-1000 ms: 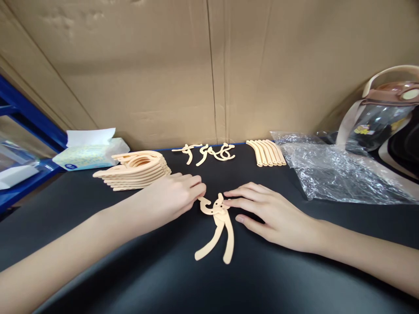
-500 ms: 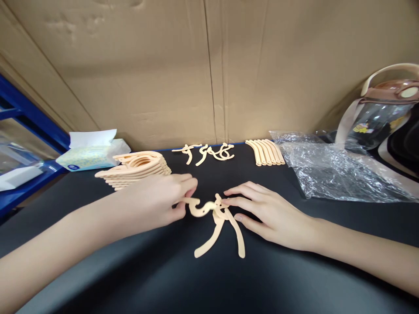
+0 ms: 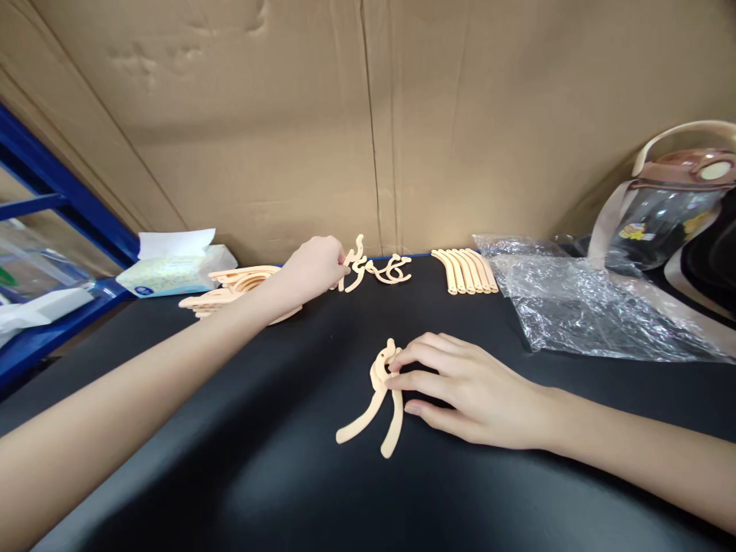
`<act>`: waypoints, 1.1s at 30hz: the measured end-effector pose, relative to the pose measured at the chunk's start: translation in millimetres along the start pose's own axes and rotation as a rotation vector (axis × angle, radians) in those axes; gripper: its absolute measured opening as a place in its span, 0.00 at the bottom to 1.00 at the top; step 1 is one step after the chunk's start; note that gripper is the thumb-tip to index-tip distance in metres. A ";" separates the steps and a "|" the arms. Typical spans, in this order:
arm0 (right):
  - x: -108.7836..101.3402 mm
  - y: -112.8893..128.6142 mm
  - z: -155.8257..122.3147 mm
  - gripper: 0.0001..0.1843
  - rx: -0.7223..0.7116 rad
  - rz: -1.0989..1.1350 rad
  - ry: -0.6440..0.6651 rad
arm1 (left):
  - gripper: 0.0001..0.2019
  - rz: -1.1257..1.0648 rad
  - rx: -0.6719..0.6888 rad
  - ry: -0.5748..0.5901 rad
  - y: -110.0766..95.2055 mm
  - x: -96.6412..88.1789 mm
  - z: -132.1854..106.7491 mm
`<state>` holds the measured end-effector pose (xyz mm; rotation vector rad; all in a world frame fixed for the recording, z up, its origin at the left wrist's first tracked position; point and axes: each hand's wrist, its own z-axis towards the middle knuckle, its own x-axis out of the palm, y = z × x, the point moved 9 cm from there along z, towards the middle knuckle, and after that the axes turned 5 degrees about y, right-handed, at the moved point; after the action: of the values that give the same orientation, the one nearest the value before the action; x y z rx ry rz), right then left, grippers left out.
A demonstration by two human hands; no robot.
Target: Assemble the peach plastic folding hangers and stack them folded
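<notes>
Left hand [image 3: 319, 268] shifted: half a second ago it held a hooked piece beside the near pair; now it is out at the far loose pieces. Of the near pair, the right-hand limb has swung inward, narrowing the spread.

Nearest, bare black bench [image 3: 258, 475]. Then two cream curved pieces [image 3: 357, 423], overlapping at their upper ends, lower ends splayed toward the wearer. Right hand [image 3: 471, 383] lies beside and partly over them, fingers apart, two tips resting on the overlapped end, thumb clear of the others.

Beyond, to the left, a stack of cream pieces [image 3: 215, 300], partly hidden by the left forearm. Left hand just past it, fingers bunched together; cannot tell whether they are clamped on anything. One cream piece [image 3: 359, 245] sticks up just beside the fingertips. Right of it, loose hooked pieces [image 3: 391, 280] in a tangle; farther right, a neat row of curved strips [image 3: 450, 277], side by side.

Flanking these: tissue pack [image 3: 172, 270] on the left, crinkled clear plastic [image 3: 598, 314] on the right, strapped bottle [image 3: 655, 222] behind it. Blue rack [image 3: 28, 205] far left. Brown cardboard [image 3: 258, 138] across the back.
</notes>
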<state>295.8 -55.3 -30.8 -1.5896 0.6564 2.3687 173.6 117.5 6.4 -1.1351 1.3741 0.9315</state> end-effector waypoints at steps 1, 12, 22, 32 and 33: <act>0.2 0.5 -0.2 0.14 -0.004 -0.001 0.004 | 0.15 -0.002 -0.019 0.010 1.9 2.8 5.6; 4.6 1.2 -0.6 0.18 0.000 -0.018 0.050 | 0.17 0.202 -0.033 -0.050 -1.3 6.6 22.4; -0.2 1.9 0.6 0.18 0.005 -0.028 0.032 | 0.15 0.536 0.650 -0.233 -80.6 27.5 -3.2; 1.6 -0.1 0.0 0.17 0.014 -0.033 0.040 | 0.16 0.804 0.870 -0.266 -92.1 49.6 0.7; 1.7 0.0 0.0 0.16 0.013 -0.032 0.041 | 0.16 0.813 0.890 -0.273 -93.0 50.9 -0.3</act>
<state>295.1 -55.4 -32.3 -1.6342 0.6483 2.3104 265.0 88.3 -38.5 0.2473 1.7595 0.8094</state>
